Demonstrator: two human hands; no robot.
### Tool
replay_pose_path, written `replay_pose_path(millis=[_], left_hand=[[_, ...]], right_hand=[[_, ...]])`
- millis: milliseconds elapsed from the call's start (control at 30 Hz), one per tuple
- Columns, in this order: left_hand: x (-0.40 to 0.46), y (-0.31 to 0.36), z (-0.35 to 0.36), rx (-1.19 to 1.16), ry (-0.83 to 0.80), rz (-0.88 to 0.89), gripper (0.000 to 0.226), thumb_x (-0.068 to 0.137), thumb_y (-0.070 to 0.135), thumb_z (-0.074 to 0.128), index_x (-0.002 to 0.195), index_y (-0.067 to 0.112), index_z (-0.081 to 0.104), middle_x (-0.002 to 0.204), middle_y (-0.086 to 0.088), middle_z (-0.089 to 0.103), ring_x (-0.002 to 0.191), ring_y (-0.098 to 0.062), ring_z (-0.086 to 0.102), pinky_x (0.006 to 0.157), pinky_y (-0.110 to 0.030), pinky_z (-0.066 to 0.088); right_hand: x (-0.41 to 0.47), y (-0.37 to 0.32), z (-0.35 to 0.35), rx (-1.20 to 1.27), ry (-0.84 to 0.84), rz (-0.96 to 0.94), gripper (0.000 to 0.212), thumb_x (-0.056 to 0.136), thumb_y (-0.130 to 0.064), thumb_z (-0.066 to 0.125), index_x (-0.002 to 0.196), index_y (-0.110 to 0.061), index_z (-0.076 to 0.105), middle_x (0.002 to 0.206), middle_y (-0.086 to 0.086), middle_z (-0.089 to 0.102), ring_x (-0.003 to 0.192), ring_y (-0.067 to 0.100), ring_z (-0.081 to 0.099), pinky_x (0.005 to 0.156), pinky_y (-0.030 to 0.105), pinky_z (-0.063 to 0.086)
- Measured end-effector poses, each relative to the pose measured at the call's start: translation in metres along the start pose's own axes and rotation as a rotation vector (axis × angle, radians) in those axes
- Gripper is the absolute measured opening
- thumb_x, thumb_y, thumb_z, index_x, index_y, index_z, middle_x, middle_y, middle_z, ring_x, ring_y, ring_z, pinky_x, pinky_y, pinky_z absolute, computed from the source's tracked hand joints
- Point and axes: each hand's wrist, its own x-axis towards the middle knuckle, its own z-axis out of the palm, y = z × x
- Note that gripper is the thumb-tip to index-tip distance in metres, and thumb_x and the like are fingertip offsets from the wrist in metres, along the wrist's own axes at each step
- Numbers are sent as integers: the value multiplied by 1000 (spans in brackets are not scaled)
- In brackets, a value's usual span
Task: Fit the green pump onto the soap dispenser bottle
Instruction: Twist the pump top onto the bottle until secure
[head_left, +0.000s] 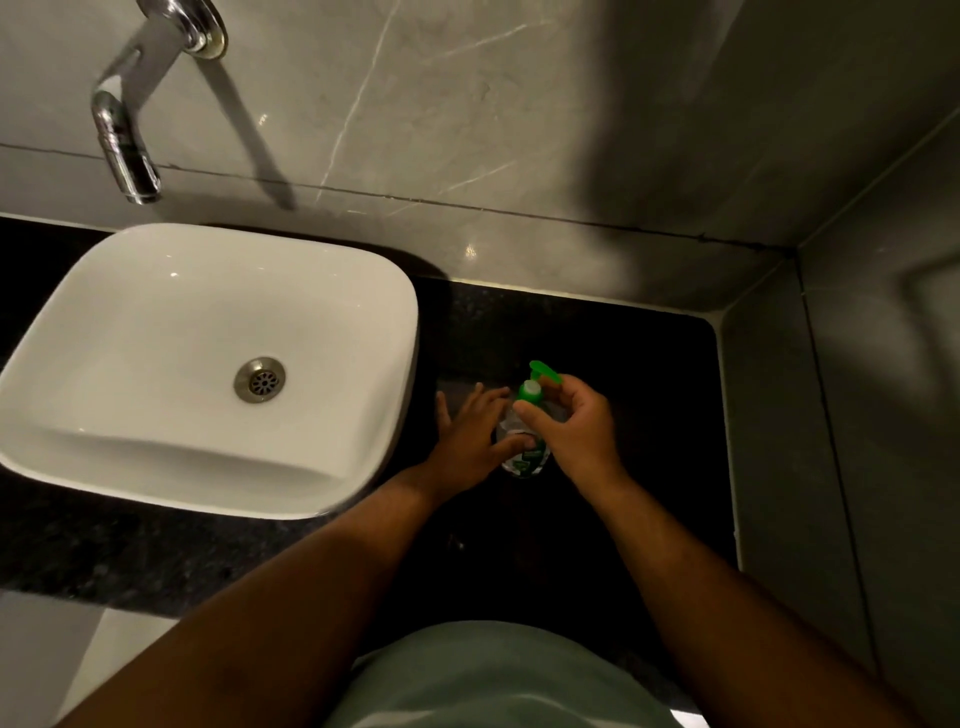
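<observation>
A: Green pump (535, 384) sits at the neck of the soap dispenser bottle (524, 452), spout pointing far and slightly right. Bottle upright on the dark counter (649, 415), right of the sink (208, 364).

B: We read the right hand (576, 421) as pinching the collar to twist it; the left hand (470, 431) clasps the body to stop it turning. Seating probably incomplete; lighting poor.
</observation>
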Motion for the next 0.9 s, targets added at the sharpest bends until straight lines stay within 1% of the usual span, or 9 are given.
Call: replay_pose_path(millis=[167, 267, 367, 500, 600, 667, 800, 833, 900], left_hand=[[2, 1, 1, 16, -27, 30, 73, 80, 73, 45, 141, 34, 36, 152, 11, 31, 145, -14, 3, 103, -57, -25], [1, 0, 0, -30, -57, 48, 72, 80, 71, 45, 142, 38, 32, 151, 16, 30, 145, -14, 1, 102, -55, -26], [-1, 1, -2, -20, -68, 48, 68, 85, 64, 50, 144, 36, 30, 153, 14, 28, 145, -17, 0, 102, -56, -26], [-4, 6, 2, 9, -10, 21, 66, 86, 62, 51, 142, 30, 36, 154, 8, 28, 145, -15, 0, 102, -55, -27], [-8, 9, 7, 8, 19, 21, 63, 85, 62, 50, 138, 29, 42, 153, 8, 30, 145, -15, 1, 104, -56, -26], [-9, 9, 9, 19, 16, 40, 58, 88, 57, 54, 137, 28, 43, 152, 7, 31, 145, -16, 1, 105, -59, -23], [-5, 8, 5, 47, 24, -2, 65, 87, 61, 46, 142, 26, 38, 154, 6, 30, 145, -16, 3, 106, -59, -21], [-4, 8, 4, 48, 27, -2, 69, 84, 65, 44, 142, 27, 37, 153, 6, 30, 145, -16, 4, 106, -59, -21], [-4, 10, 2, 31, 22, 9, 70, 83, 68, 47, 141, 29, 37, 153, 7, 30, 145, -15, 4, 104, -57, -24]], right_hand=[[6, -1, -12, 76, -110, 73, 39, 77, -4, 76, 102, -33, 65, 107, -6, 70, 100, 6, 68, 83, 22, 56], [12, -4, -23, 101, -266, 126, 42, 83, 3, 68, 121, -12, 61, 116, 1, 68, 105, 8, 67, 83, 22, 56], [14, -4, -30, 11, -343, 94, 42, 84, 2, 67, 124, -5, 60, 118, 2, 68, 110, 11, 65, 86, 23, 55], [4, -3, -22, -26, -156, 44, 35, 75, -3, 78, 106, -14, 69, 103, -2, 72, 100, 8, 68, 88, 27, 56], [-7, 3, -8, -118, 23, -59, 32, 66, -12, 86, 83, -21, 61, 81, -8, 64, 75, -6, 61, 68, 9, 47], [-13, 6, -2, -142, 105, -60, 44, 62, -19, 89, 86, -19, 52, 81, -6, 57, 73, -8, 55, 65, 7, 42], [-18, 7, -10, -42, 1, -24, 81, 67, -13, 87, 134, -21, 42, 130, -10, 52, 119, -6, 49, 100, 15, 41], [-18, 7, -13, -3, -29, -20, 86, 71, -9, 83, 141, -19, 35, 135, -10, 51, 127, -1, 47, 106, 21, 39], [-16, 6, -19, 33, -37, -8, 80, 78, -1, 75, 144, -18, 32, 125, -11, 61, 128, 11, 51, 108, 36, 43]])
